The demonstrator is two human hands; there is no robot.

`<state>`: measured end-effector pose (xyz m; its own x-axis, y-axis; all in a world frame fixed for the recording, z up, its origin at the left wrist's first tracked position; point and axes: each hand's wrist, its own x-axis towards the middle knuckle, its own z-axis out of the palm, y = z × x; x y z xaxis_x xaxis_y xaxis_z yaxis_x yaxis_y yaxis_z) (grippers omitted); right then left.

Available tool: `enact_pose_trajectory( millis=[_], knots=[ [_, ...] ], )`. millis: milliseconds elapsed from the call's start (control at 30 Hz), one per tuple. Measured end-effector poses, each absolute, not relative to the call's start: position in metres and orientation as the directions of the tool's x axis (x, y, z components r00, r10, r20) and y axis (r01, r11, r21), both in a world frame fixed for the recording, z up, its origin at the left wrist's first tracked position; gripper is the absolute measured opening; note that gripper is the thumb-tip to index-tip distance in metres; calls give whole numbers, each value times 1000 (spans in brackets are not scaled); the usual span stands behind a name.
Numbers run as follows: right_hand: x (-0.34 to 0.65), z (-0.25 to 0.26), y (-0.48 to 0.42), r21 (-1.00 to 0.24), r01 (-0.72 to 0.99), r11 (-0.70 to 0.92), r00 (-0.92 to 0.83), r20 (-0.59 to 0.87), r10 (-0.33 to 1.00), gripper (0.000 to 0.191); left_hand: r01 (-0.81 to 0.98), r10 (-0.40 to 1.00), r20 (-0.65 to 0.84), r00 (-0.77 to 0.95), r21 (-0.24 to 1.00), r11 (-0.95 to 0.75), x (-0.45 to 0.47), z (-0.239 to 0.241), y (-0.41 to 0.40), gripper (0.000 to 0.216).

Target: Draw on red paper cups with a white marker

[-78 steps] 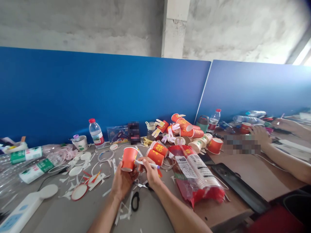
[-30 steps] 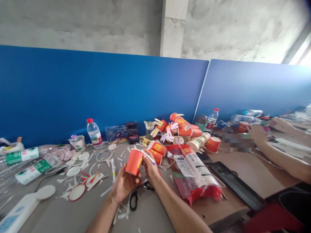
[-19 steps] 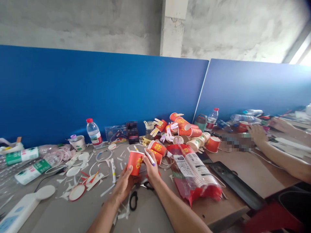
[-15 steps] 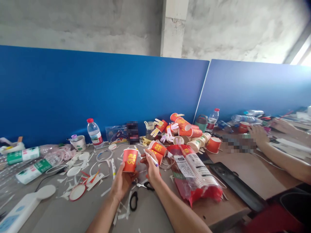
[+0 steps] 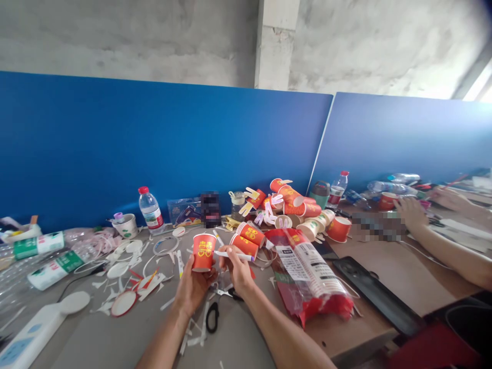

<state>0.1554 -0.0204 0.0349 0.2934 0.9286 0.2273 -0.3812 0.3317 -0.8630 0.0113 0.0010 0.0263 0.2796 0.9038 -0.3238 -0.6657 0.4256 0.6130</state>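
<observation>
Upright in my left hand (image 5: 194, 287) is a red paper cup (image 5: 204, 252) with yellow printed characters, my fingers wrapped round its lower part. My right hand (image 5: 237, 269) is closed on a white marker (image 5: 234, 254), which lies almost level with its tip end close to the cup's right side; whether it touches I cannot tell. Below my hands lie black-handled scissors (image 5: 212, 316), partly hidden by the right hand. Behind the marker, several red paper cups (image 5: 249, 233) lie on their sides.
A plastic sleeve of stacked cups (image 5: 307, 277) lies right of my arm. Paper scraps and a red-rimmed disc (image 5: 123, 303) litter the left. A water bottle (image 5: 151, 210) stands by the blue partition (image 5: 161, 138). Another person's hand (image 5: 412, 215) is at the far right.
The marker has swung from a steep tilt to nearly level, its left end now beside the cup. My left hand has shifted the cup slightly left.
</observation>
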Motion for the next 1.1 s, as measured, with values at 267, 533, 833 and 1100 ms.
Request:
enact_pose_trajectory(
  millis=[267,533,833,1100],
  knots=[
    [154,28,-20,-865,-390,314,249,229,941,64,-658,885,-307,351,591,466,4,15,9,26],
    [154,37,-23,-868,-389,309,256,220,941,64,-651,883,-327,336,597,469,6,21,7,31],
    [156,35,-18,-881,-385,277,292,169,942,65,-684,882,-342,324,560,468,5,24,5,34],
    [156,35,-21,-863,-403,303,316,180,931,70,-667,870,-335,362,558,493,5,23,3,42]
  ],
)
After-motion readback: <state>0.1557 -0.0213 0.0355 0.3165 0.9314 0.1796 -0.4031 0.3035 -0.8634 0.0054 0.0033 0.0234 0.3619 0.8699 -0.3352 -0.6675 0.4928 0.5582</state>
